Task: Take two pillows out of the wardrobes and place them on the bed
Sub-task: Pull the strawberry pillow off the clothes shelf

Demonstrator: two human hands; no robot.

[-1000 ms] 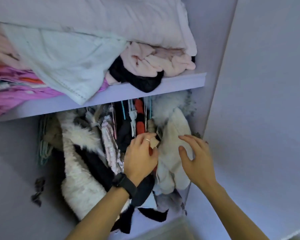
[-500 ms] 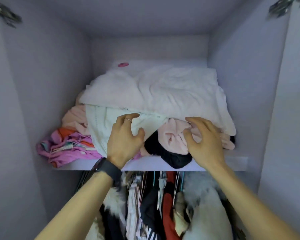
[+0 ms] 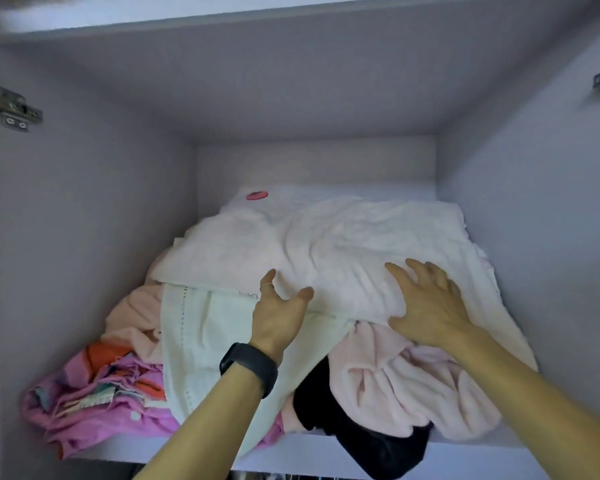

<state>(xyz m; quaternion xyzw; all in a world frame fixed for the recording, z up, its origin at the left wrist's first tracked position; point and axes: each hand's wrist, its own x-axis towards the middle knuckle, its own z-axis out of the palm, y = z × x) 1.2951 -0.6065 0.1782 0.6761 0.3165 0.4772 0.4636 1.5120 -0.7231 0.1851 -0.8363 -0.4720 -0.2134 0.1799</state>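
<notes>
The pale pillow [image 3: 343, 244] lies on top of the pile of clothes [image 3: 125, 386], toward the right side of the wardrobe shelf [image 3: 291, 453]. The left hand [image 3: 278, 306] and the right hand [image 3: 426, 306] rest on its front edge, fingers spread, gripping nothing.

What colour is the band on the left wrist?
The band is black, seen best in the head view.
</notes>
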